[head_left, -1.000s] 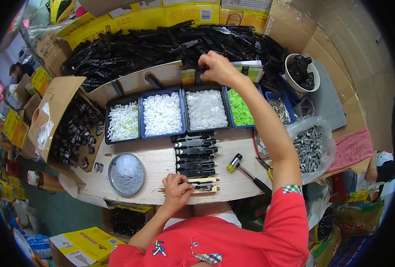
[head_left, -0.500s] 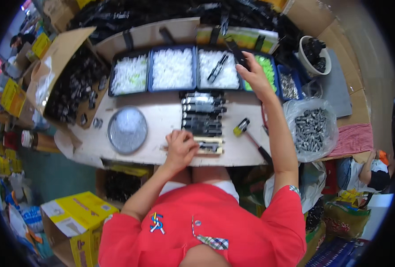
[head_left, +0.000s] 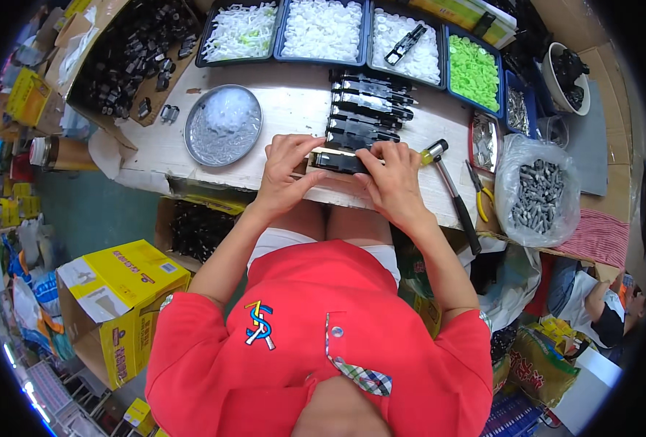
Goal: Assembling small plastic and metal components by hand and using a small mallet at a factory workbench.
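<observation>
In front of me at the table's near edge sits a narrow pale wooden jig (head_left: 319,178) with a long black plastic piece (head_left: 337,162) lying over it. My left hand (head_left: 283,178) is curled around the left end, thumb on the near side and fingers on the far side. My right hand (head_left: 396,182) has its fingertips and thumb closed on the right end of the black piece. Just beyond is a row of several black and clear slim assemblies (head_left: 370,105), side by side. A hammer (head_left: 454,191) with a yellow head lies right of my right hand.
A round metal dish (head_left: 225,149) of small clear parts stands left. Along the back are bins of white pieces (head_left: 321,30) and green pieces (head_left: 474,73). Yellow-handled pliers (head_left: 485,200) and a bag of metal parts (head_left: 538,193) lie right. Left is a carton of black parts (head_left: 126,65).
My right hand has come down from the bins with the black piece, which now lies on the jig. My left hand stays at the jig's left end. The view has shifted toward me.
</observation>
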`<act>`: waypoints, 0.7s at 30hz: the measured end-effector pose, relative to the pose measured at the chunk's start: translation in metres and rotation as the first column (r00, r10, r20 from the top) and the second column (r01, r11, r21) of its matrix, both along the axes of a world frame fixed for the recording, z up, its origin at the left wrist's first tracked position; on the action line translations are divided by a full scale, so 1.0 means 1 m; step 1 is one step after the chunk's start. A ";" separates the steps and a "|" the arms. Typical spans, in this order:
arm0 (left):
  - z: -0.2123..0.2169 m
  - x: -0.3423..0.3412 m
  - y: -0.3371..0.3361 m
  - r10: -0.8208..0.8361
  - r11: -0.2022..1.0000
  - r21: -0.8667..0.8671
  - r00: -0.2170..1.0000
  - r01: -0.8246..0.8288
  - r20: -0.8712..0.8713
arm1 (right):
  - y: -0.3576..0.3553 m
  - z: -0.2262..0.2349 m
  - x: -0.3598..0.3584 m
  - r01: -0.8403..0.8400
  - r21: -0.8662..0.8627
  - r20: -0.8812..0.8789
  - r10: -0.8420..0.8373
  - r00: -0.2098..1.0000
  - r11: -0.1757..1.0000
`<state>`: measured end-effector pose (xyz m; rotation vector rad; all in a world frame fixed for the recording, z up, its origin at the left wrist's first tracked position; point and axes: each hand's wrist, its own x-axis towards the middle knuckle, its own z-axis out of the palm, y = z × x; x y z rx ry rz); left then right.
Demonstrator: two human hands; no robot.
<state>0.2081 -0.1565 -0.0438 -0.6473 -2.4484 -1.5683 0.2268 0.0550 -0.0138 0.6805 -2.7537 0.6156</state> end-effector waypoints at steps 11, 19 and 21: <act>0.001 -0.006 -0.002 -0.112 0.979 -0.179 0.992 0.101 -0.055 | -0.013 -0.007 0.005 0.019 0.030 0.013 -0.020 1.000 0.999; 0.009 -0.018 0.000 -0.247 0.893 -0.412 0.962 0.182 -0.111 | 0.021 -0.004 0.007 0.127 -0.096 -0.027 -0.130 0.991 0.987; 0.014 -0.017 0.001 -0.261 0.875 -0.449 0.957 0.181 -0.124 | 0.048 -0.008 0.010 0.274 -0.118 -0.035 -0.280 0.959 0.954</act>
